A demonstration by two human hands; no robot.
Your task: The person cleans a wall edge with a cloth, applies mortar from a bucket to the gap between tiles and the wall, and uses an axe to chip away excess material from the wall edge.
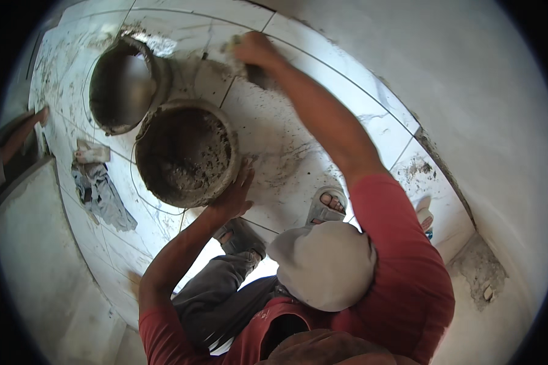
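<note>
My left hand lies against the near right side of a round, mortar-caked bucket, its fingers apart. Wet grey mortar clings to the inside and bottom of this bucket. At full reach, my right hand is closed round a trowel; its dark flat blade shows below the hand, close to the tiles, and the grip is mostly hidden. Smears of mortar mark the white marbled floor tiles between my hands. Beyond the first bucket stands a second dirty bucket, partly blurred inside.
A crumpled grey rag lies on the tiles at left. Another person's limb comes in at the far left edge. A plastered wall borders the floor on the right, with a rough broken patch low down. Sandalled feet stand near the bucket.
</note>
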